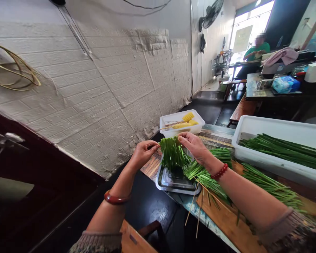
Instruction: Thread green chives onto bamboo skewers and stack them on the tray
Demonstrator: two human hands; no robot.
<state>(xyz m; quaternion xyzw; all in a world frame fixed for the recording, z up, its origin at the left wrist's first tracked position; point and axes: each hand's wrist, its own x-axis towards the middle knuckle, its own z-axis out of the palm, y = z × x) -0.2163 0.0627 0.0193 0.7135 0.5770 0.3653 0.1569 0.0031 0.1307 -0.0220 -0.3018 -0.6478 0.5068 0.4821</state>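
Note:
Side by side in a row, cut green chives [173,153] hang between my two hands over a metal tray [162,188]. My left hand [144,153] pinches the row's left end with thumb and fingertips. At the top right end, the thumb and fingers of my right hand [196,146] are closed on it. Any skewer through the row is too thin to make out. A clear plastic box [177,181] sits in the tray below. Beside my right forearm lie more cut chives [212,182] with bamboo skewers [191,207] sticking out over the table edge.
A wooden board [216,218] bears another chive bundle [271,186]. Long chives [284,151] fill part of a white tub [242,149]. Behind my hands, a white container [171,131] holds corn pieces [188,117]. A brick-patterned wall [107,88] runs along the left; a person [258,49] sits far back.

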